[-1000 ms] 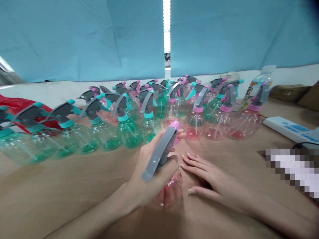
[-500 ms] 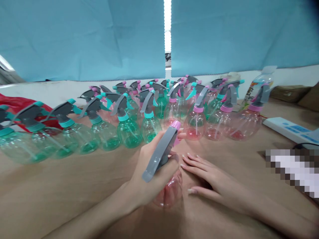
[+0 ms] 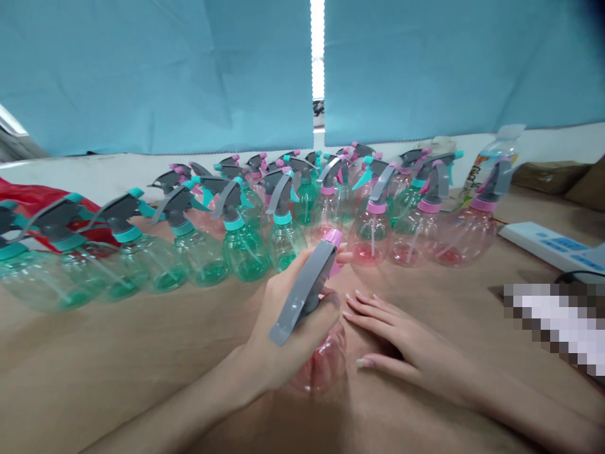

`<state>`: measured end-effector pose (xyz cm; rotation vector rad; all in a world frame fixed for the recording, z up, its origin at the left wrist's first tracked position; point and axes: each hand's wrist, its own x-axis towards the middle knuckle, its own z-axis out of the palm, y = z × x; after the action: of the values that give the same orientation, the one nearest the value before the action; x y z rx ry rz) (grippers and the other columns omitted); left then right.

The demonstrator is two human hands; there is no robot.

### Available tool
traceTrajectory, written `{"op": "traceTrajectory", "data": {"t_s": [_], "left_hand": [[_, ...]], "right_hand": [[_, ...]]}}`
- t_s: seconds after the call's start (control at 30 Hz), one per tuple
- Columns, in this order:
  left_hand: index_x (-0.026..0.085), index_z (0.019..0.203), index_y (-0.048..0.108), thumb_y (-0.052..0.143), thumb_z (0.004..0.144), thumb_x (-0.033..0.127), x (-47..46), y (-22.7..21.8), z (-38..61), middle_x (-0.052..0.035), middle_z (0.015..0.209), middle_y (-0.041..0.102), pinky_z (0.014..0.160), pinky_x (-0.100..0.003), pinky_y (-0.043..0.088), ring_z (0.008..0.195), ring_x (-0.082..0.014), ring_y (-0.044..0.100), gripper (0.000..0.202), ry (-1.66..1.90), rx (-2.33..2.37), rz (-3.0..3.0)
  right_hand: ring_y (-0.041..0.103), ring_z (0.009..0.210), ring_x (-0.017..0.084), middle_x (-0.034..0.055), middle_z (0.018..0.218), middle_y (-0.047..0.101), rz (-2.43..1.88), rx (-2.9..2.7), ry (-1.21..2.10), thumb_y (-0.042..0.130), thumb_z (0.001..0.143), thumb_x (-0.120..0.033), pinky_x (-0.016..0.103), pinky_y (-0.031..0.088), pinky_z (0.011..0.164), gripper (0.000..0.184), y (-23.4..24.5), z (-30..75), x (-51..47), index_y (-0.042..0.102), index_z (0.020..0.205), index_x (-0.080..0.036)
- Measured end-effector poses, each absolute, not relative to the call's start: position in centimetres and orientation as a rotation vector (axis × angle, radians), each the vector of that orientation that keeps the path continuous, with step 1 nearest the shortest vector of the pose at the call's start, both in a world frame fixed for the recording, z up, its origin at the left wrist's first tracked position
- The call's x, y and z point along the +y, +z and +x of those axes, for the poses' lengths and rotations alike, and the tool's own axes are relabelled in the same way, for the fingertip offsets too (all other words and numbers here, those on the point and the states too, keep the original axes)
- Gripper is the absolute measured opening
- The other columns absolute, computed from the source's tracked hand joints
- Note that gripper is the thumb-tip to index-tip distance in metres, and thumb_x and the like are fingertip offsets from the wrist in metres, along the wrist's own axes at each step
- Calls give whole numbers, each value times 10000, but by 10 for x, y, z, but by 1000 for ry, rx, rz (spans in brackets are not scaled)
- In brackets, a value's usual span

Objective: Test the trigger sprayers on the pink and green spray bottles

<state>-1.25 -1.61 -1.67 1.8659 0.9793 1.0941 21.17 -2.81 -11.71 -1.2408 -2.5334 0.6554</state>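
My left hand is wrapped round the neck of a pink spray bottle with a grey trigger head and a pink nozzle. The bottle stands upright on the brown table, and my fingers hide its collar and most of its trigger. My right hand rests on the table just right of the bottle, fingers stretched out, holding nothing. Beyond my hands stand several green spray bottles on the left and several pink spray bottles on the right.
More mixed spray bottles crowd the back. A clear labelled drink bottle stands at the back right, near a brown box. A white device with blue keys lies at right. Red plastic lies at left; blue cloth hangs behind.
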Motion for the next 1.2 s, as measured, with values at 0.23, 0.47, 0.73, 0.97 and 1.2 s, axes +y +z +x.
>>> {"op": "traceTrajectory", "data": {"t_s": [0.23,0.47,0.73,0.97,1.2], "left_hand": [[233,1171,611,538,753,134,-16,-17,-11,-31,992,687,693,-326,536,720,-163,627,435,1104,956,1851],[245,1194,612,529,775,137,-17,-19,-13,24,729,592,572,-281,467,564,-131,514,440,1098,978,1888],[253,1176,608,503,775,132,-16,-19,-13,10,844,619,626,-286,465,606,-130,496,431,1111,974,1903],[249,1119,595,518,735,148,-18,-15,-11,1,827,625,641,-310,484,605,-145,519,405,1084,1019,1874],[224,937,564,493,709,140,-20,-9,-12,46,651,457,531,-289,386,528,-134,395,253,1078,1013,1890]], "right_hand": [[203,1468,275,12,1588,274,-1228,-2520,659,483,940,-604,510,217,1187,661,-118,212,-28,327,1507,-302],[212,1465,289,16,1585,288,-1212,-2491,687,515,933,-587,523,217,1183,662,-117,212,-28,322,1507,-317],[203,1467,288,29,1585,283,-1228,-2504,687,504,934,-596,526,212,1183,665,-115,212,-29,333,1503,-296],[206,1465,300,28,1585,287,-1196,-2480,699,525,932,-579,538,212,1181,667,-117,213,-29,317,1508,-314],[209,1465,292,38,1582,288,-1218,-2508,680,509,932,-595,532,216,1181,678,-115,211,-28,329,1506,-282]]}}
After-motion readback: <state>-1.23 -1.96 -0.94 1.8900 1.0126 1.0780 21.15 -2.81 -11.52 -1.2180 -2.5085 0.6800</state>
